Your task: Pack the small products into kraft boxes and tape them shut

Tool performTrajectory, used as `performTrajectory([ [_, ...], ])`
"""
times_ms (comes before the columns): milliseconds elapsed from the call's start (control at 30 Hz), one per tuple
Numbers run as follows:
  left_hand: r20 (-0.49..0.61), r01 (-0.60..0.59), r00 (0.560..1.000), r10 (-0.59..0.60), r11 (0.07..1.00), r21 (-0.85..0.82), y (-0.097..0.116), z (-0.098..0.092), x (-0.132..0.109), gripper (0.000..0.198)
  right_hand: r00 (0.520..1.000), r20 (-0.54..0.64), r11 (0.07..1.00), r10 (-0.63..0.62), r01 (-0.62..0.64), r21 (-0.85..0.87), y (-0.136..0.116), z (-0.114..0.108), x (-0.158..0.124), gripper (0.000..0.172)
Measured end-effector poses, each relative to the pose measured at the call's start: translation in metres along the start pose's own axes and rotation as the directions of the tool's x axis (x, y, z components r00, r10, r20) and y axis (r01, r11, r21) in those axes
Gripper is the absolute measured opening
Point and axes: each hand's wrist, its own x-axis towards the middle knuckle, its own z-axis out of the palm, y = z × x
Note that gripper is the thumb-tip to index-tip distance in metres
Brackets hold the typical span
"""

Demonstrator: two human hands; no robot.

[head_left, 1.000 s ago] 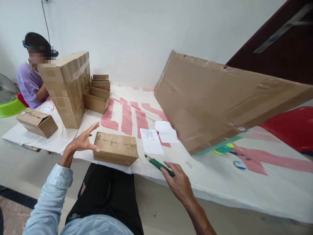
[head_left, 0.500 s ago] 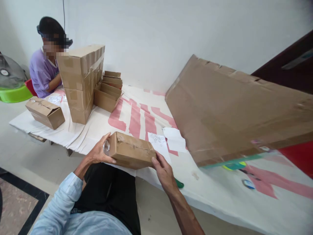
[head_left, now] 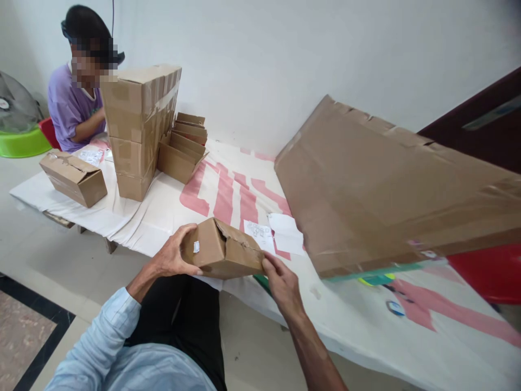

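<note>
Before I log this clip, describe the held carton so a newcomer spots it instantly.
Find the white-clothed table, then the left hand and right hand at its near edge. Between them is a brown carton. Unlike the carton stack and the lone box at far left, it is held and shows a small white label.

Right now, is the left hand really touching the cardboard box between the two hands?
Touching. The head view shows the left hand gripping one end of the cardboard box, thumb low, fingers higher up.

Between the fingers [head_left: 277, 263], the box [head_left: 234, 265] is matt cardboard, ragged on top; beyond them spreads creased cloth [head_left: 163, 206].
</note>
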Motion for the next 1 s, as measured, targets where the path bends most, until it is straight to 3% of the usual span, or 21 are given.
performTrajectory([
  [67,0.000,-0.002,1.000,0.002,0.999,0.041,0.003,0.003,0.002,0.110,0.972,-0.112,0.970,-0.207,0.189,-0.152,-0.041,-0.005,-0.001,0.041],
  [100,0.003,-0.003,1.000,0.003,0.998,0.062,0.005,0.005,0.003,0.109,0.930,-0.113,0.924,-0.351,0.324,-0.204,-0.065,-0.006,-0.002,0.034],
  [200,0.003,-0.018,1.000,0.018,0.992,0.124,0.011,0.013,0.006,0.110,0.731,0.122,0.688,-0.672,0.677,-0.262,-0.132,0.000,-0.006,0.019],
  [300,-0.021,-0.010,1.000,0.014,0.983,0.182,0.018,0.023,0.009,0.112,0.521,0.399,0.434,-0.754,0.852,-0.292,-0.169,0.014,-0.004,0.023],
  [400,-0.037,0.027,0.999,-0.019,0.975,0.220,0.027,0.032,0.010,0.111,0.414,0.571,0.254,-0.709,0.905,-0.341,-0.175,0.024,0.002,0.025],
  [533,-0.048,0.052,0.998,-0.041,0.967,0.249,0.037,0.039,0.012,0.110,0.372,0.680,0.171,-0.632,0.923,-0.346,-0.171,0.025,0.008,0.017],
  [767,-0.067,0.053,0.997,-0.037,0.966,0.252,0.041,0.043,0.016,0.112,0.369,0.733,0.110,-0.571,0.920,-0.377,-0.170,0.026,0.013,0.014],
  [1000,-0.065,0.068,0.996,-0.053,0.962,0.264,0.038,0.044,0.015,0.114,0.269,0.723,0.045,-0.636,0.949,-0.314,-0.158,0.031,0.019,0.024],
])
